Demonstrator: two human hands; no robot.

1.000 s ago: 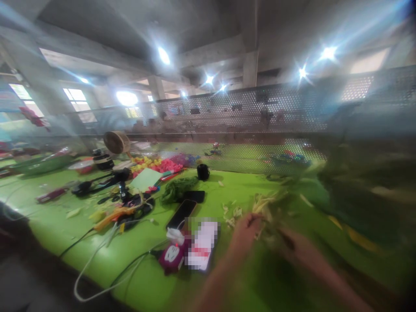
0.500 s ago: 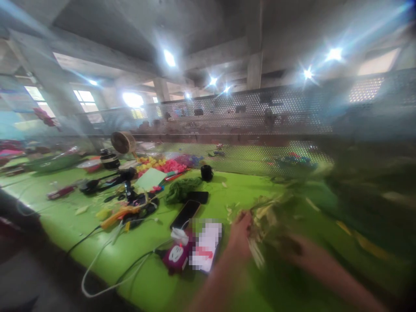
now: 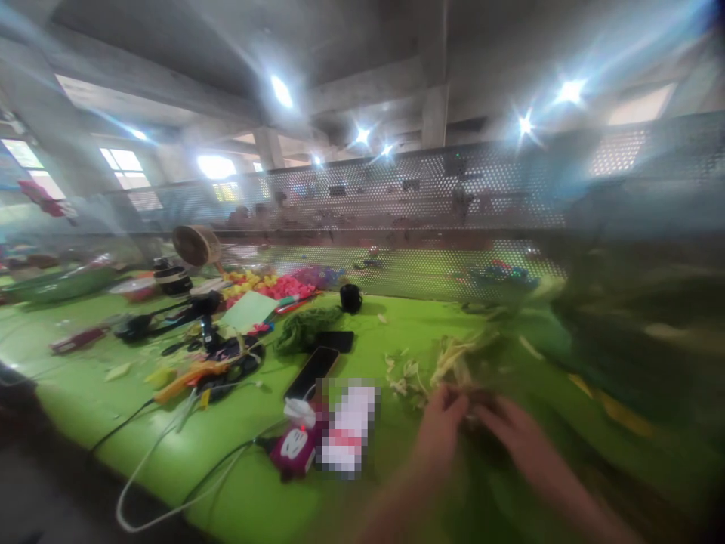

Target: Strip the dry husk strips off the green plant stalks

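Note:
My left hand (image 3: pixel 442 427) is closed, its fingers pinching the lower end of a bundle of pale yellow, leaf-like strips (image 3: pixel 451 361). Close beside it, my right hand (image 3: pixel 510 431) has its fingertips drawn together at the same spot; what lies in them is blurred and dark. The bundle fans upward and away from my fingers over the green table (image 3: pixel 419 317). Several small pale scraps (image 3: pixel 405 374) lie scattered just left of it.
Left of my hands are a lit phone (image 3: pixel 348 431), a purple power bank (image 3: pixel 294 449), a dark phone (image 3: pixel 311 372) and an orange-handled glue gun (image 3: pixel 189 378) with cables. Farther back stand a black cup (image 3: pixel 350 298), green mesh (image 3: pixel 306 329) and a perforated metal screen (image 3: pixel 362 204).
My right hand has come in from the right to meet the left. My left hand has shifted lower and slightly right. The whole view has moved, so the table things appear farther left.

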